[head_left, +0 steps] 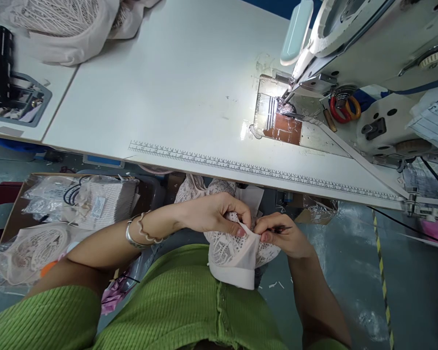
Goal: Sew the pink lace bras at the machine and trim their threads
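Note:
Pale pink lace bra hangs in front of my green top, below the table's front edge. My left hand pinches its upper edge between thumb and fingers. Just to the right, my right hand grips the same edge close by, fingers closed. A small dark pointed tool, perhaps thread snips, sticks out of the right hand; most of it is hidden by the fingers. More lace fabric shows behind the left hand, under the table edge.
A sewing machine with a lit needle area stands on the white table at right. Red-and-orange-handled scissors lie by it. A printed ruler runs along the front edge. A carton of bagged lace pieces sits at lower left.

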`<state>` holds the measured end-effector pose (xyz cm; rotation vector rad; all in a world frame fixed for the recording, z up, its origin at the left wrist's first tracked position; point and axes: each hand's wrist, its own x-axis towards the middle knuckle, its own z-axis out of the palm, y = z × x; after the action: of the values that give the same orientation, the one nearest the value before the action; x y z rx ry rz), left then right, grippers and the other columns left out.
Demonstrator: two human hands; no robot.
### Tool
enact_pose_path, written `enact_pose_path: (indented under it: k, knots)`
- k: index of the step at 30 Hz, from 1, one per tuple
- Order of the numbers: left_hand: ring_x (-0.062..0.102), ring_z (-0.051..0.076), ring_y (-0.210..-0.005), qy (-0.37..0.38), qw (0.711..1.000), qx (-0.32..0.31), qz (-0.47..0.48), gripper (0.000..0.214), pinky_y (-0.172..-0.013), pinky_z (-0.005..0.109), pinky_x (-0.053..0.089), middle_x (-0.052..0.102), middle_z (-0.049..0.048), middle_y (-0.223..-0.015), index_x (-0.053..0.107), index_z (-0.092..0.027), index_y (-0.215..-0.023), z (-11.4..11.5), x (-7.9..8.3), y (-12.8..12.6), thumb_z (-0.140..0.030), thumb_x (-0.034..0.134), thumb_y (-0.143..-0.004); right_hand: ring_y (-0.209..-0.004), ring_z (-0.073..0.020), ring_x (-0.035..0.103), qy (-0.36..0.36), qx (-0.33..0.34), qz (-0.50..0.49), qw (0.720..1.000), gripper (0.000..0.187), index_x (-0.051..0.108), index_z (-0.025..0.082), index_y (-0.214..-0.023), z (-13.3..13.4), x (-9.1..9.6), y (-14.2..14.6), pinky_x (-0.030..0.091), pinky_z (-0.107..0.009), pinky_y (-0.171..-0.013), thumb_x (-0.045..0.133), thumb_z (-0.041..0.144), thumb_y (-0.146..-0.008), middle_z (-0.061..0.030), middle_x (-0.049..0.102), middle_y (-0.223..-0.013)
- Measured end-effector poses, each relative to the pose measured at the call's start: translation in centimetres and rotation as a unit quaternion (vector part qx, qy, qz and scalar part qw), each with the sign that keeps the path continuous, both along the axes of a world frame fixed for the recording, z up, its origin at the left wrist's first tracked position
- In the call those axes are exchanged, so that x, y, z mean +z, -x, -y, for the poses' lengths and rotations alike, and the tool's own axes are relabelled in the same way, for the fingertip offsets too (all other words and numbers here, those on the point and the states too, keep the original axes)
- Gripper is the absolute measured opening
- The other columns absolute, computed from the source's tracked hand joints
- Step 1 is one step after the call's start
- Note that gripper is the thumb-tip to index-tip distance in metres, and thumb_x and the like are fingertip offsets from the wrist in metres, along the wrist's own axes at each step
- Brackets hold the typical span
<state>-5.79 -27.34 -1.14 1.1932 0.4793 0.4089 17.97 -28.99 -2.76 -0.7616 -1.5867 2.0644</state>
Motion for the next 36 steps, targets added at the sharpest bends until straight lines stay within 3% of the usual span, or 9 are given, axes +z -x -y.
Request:
enact_pose_path:
  k: [16,30,32,34,35,36]
  knots:
    - [0.051,0.009,-0.068,0.005,0.999,-0.031,-0.020,0.011,-0.061,0.019,0.039,0.058,-0.0009,-0.078,0.062,-0.014,-0.081,-0.1,-0.2,0.2,-0.021,0.067,-0.088,-0.052,-0.0080,0.043,-0.009,0.007,-0.028,1.000,0.024,0.074,0.015,-0.082,0.0,-0.2,-0.1,0.034,-0.022,-0.050,0.067,0.036,-0.093,-0.0005,0.060,-0.065]
    - [0.051,0.010,-0.065,-0.009,0.999,-0.029,-0.025,0.015,-0.059,0.021,0.039,0.058,-0.0002,-0.077,0.061,-0.014,-0.081,-0.4,-0.1,0.4,-0.026,0.066,-0.089,-0.050,-0.0090,0.039,0.005,0.010,-0.008,1.000,0.032,0.070,0.017,-0.076,0.2,-0.5,-0.3,0.030,-0.025,-0.049,0.068,0.045,-0.091,0.0005,0.054,-0.062]
    - [0.053,0.011,-0.065,-0.038,0.999,-0.003,-0.035,0.016,-0.059,0.022,0.041,0.061,0.0008,-0.077,0.061,-0.014,-0.083,-0.5,0.3,0.5,-0.028,0.067,-0.089,-0.050,-0.0085,0.036,0.004,0.008,-0.003,1.000,0.034,0.066,0.018,-0.071,0.2,-0.1,-0.5,0.026,-0.025,-0.048,0.068,0.045,-0.091,0.0020,0.049,-0.060]
    - [0.056,0.013,-0.069,-0.134,0.984,0.095,-0.075,0.012,-0.061,0.024,0.044,0.063,0.0024,-0.082,0.061,-0.015,-0.086,-0.4,1.0,0.6,-0.025,0.066,-0.089,-0.049,-0.0081,0.033,0.003,-0.003,-0.004,1.000,0.036,0.062,0.018,-0.067,0.4,0.2,-0.8,0.022,-0.026,-0.048,0.068,0.045,-0.090,0.0032,0.045,-0.059]
    - [0.058,0.015,-0.074,-0.209,0.957,0.169,-0.106,0.007,-0.064,0.026,0.047,0.063,0.0036,-0.087,0.062,-0.016,-0.089,-0.2,1.4,0.7,-0.022,0.065,-0.090,-0.049,-0.0081,0.032,0.003,-0.011,-0.006,1.000,0.037,0.060,0.019,-0.065,0.6,0.4,-1.0,0.022,-0.026,-0.048,0.068,0.045,-0.090,0.0036,0.044,-0.058]
    - [0.059,0.016,-0.079,-0.292,0.913,0.249,-0.140,0.003,-0.069,0.029,0.049,0.064,0.0048,-0.092,0.062,-0.017,-0.093,0.2,1.8,0.7,-0.019,0.063,-0.090,-0.048,-0.0081,0.031,0.003,-0.022,-0.007,1.000,0.037,0.059,0.019,-0.065,0.8,0.6,-1.1,0.022,-0.026,-0.048,0.069,0.046,-0.089,0.0039,0.043,-0.057]
